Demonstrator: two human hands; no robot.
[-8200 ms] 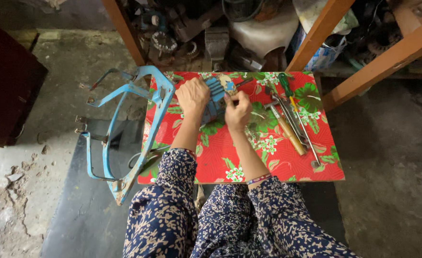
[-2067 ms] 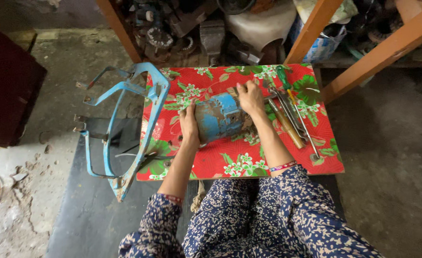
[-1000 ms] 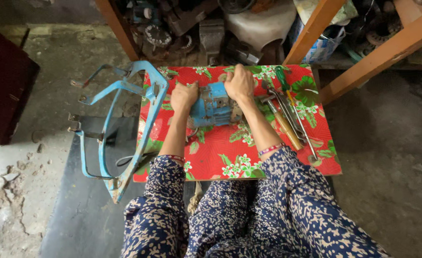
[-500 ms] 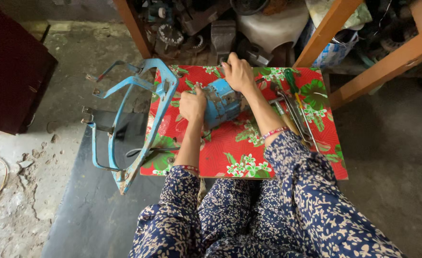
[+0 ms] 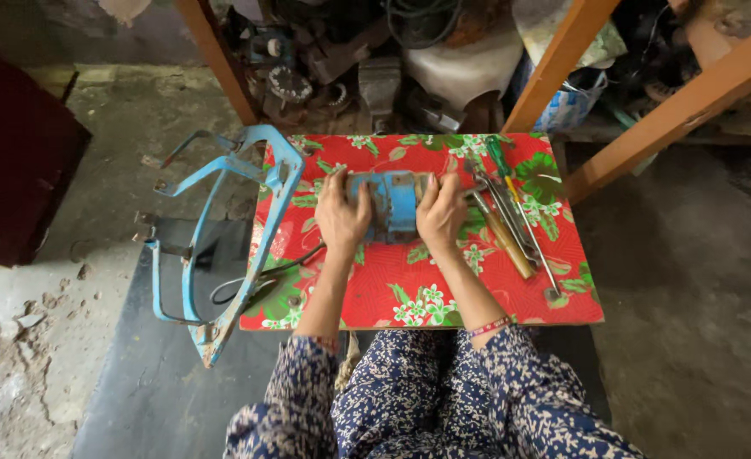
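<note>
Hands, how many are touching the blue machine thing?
2. The left hand presses on the left side of the blue motor, and the right hand presses on its right side, both over the red flowered cloth. No other hands show.

We see the scene in soft, even daylight with no hard glare. The red flowered cloth (image 5: 443, 289) is the brightest area, sharp and well exposed. Far behind it, the clutter under the wooden frame (image 5: 563, 59) sinks into dim shadow. The dark box (image 5: 10, 161) at far left loses detail. Only faint shadows sit under the left hand (image 5: 341, 214) and right hand (image 5: 440, 214). Straight lines bend slightly toward the edges; focus holds throughout.
</note>
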